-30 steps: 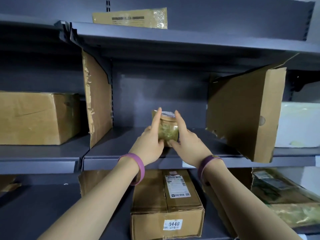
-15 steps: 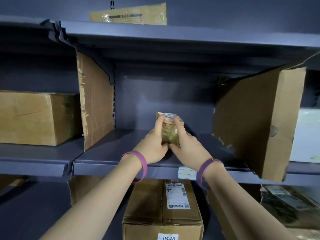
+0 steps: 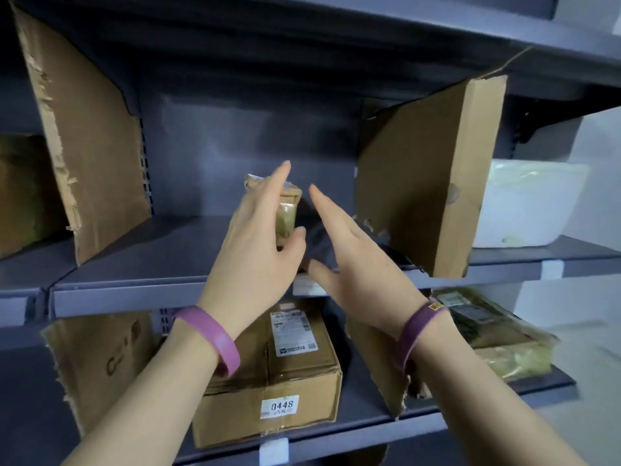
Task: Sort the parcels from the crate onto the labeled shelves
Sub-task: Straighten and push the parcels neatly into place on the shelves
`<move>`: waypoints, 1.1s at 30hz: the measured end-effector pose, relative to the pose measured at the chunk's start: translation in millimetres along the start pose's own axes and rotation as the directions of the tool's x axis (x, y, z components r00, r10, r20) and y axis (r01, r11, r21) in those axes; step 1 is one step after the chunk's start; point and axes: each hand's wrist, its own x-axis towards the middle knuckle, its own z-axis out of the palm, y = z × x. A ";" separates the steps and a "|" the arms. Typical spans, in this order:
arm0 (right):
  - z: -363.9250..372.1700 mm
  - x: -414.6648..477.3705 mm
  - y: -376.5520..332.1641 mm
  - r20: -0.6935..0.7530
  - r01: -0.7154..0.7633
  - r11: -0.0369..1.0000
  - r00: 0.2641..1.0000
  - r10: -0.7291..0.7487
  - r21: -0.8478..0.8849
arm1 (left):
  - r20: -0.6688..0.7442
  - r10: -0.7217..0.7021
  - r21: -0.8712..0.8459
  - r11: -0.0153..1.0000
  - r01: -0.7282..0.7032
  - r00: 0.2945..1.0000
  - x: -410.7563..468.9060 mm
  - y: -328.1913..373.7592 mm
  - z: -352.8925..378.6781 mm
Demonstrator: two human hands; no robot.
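Observation:
A small tan parcel (image 3: 287,210) wrapped in shiny plastic stands upright on the middle shelf (image 3: 134,290), between two cardboard dividers. My left hand (image 3: 258,243) still wraps it, index finger along its left side and thumb at its lower front. My right hand (image 3: 349,257) hovers just to the parcel's right with fingers spread, touching nothing. Both wrists wear purple bands. The parcel's base is hidden behind my left hand.
Cardboard dividers stand at the left (image 3: 90,156) and right (image 3: 430,176) of the bay. A brown box marked 0448 (image 3: 275,381) sits on the shelf below. A white container (image 3: 531,203) lies to the right, plastic-wrapped parcels (image 3: 494,341) at the lower right.
My right hand has let go of the parcel and pulled back to the right with fingers spread. The left hand keeps its hold. The view has shifted closer and lower.

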 end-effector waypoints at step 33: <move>-229.3 -161.2 266.2 -0.102 -0.203 0.954 0.977 0.185 -0.221 | 0.098 0.073 0.378 0.920 -0.105 0.992 5.6 224.6 260.2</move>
